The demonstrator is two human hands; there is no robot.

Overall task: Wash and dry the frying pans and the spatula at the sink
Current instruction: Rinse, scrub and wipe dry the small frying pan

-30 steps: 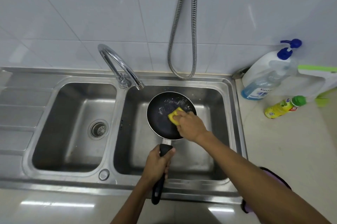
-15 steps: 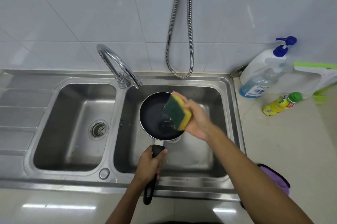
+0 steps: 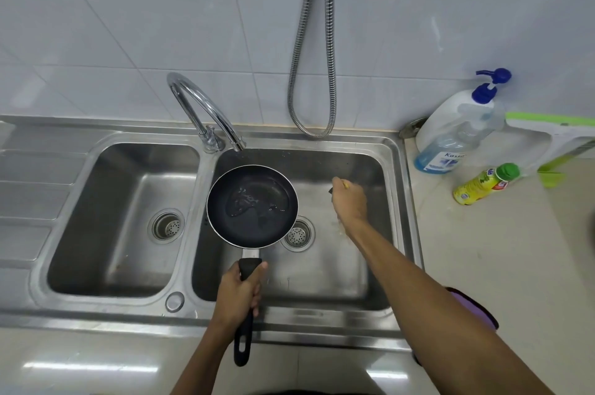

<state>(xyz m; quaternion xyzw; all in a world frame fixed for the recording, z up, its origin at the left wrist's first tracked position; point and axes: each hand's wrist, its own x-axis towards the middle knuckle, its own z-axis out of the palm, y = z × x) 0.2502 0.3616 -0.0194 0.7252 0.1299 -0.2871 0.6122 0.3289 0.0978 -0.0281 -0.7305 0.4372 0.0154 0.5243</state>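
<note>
small black non-stick frying pan (image 3: 252,206) – wet, likely slippery, light – gripped at its handle by left hand (image 3: 240,293); right hand (image 3: 349,201) fisted around barely visible sponge.

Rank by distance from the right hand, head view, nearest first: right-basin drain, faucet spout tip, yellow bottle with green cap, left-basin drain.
From the right hand, closed in the right basin:
1. Right-basin drain, just below and left of it.
2. Faucet spout tip, up and left, at the back rim.
3. Yellow bottle, on the counter to the right.
4. Left-basin drain, far left, past the frying pan.
</note>
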